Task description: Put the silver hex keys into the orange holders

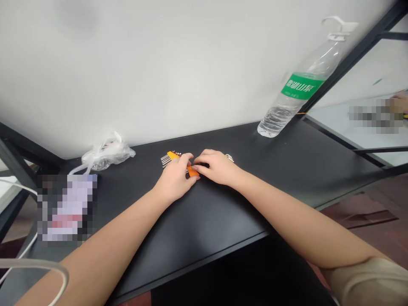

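Note:
An orange hex key holder [192, 171] lies slantwise on the black table, partly covered by my left hand [174, 177]. Slim metal hex keys [165, 160] stick out from its far left side. The fingers of my left hand close around the holder. My right hand [219, 165] meets its near end, thumb and fingertips drawn together in a pinch; what sits between them is too small to make out. Just beyond the right hand, a few bent metal keys [229, 158] rest on the table, partly hidden by it.
A large water bottle [288, 102] with a green label stands at the back right. A crumpled clear plastic bag [108, 152] lies at the back left, near a blurred-out flat item [68, 208]. A white cable [60, 272] loops at the lower left. Black table [197, 225] meets a white wall.

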Demonstrator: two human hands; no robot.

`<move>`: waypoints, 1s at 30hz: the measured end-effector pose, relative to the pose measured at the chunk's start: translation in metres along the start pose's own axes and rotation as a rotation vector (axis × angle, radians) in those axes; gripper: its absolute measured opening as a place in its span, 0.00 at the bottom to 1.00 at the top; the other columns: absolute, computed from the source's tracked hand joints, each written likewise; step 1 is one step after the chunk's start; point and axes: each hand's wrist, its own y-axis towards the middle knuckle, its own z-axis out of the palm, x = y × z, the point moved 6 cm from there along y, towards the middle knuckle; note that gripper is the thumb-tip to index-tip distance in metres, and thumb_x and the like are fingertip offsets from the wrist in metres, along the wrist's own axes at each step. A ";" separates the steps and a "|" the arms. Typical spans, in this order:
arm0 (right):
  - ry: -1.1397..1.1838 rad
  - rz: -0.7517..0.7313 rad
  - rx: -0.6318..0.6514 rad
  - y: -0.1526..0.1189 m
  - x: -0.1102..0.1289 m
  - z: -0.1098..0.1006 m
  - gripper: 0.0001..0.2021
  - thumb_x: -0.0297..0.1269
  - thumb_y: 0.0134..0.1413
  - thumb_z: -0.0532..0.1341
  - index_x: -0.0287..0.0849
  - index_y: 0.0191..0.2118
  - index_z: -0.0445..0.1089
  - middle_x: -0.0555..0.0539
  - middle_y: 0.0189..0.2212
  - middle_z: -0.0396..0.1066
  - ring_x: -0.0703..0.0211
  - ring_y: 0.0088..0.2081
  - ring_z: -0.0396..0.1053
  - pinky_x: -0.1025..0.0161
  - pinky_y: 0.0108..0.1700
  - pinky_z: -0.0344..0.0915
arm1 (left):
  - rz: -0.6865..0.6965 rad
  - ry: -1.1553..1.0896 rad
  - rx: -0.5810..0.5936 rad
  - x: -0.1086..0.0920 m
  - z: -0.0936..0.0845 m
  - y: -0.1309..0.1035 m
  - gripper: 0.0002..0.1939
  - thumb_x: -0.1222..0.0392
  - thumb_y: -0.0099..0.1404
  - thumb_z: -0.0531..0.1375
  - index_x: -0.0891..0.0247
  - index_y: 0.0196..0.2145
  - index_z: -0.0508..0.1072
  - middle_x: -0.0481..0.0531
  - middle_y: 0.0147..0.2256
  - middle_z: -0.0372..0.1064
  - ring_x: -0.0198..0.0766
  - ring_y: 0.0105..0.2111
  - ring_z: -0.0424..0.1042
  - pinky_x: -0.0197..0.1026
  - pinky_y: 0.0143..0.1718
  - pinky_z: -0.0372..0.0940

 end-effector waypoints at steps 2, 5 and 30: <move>0.033 0.040 -0.007 0.001 -0.001 0.001 0.10 0.35 0.67 0.60 0.45 0.38 0.80 0.46 0.40 0.75 0.56 0.42 0.71 0.59 0.47 0.66 | 0.016 0.004 -0.001 -0.001 0.000 0.000 0.30 0.55 0.64 0.65 0.57 0.61 0.63 0.55 0.51 0.75 0.51 0.53 0.74 0.54 0.54 0.70; 0.046 0.098 -0.006 0.002 0.001 0.003 0.08 0.31 0.63 0.61 0.45 0.36 0.79 0.47 0.39 0.75 0.57 0.40 0.71 0.60 0.46 0.66 | 0.036 0.008 0.000 -0.002 0.001 0.000 0.29 0.56 0.64 0.65 0.57 0.61 0.64 0.55 0.52 0.75 0.51 0.55 0.73 0.54 0.55 0.70; -0.060 0.097 0.047 0.001 -0.002 0.009 0.08 0.32 0.63 0.60 0.44 0.42 0.78 0.44 0.45 0.71 0.52 0.47 0.69 0.56 0.49 0.65 | 0.047 0.038 -0.008 -0.003 0.001 0.001 0.26 0.55 0.65 0.66 0.58 0.59 0.67 0.55 0.52 0.76 0.53 0.55 0.71 0.55 0.57 0.67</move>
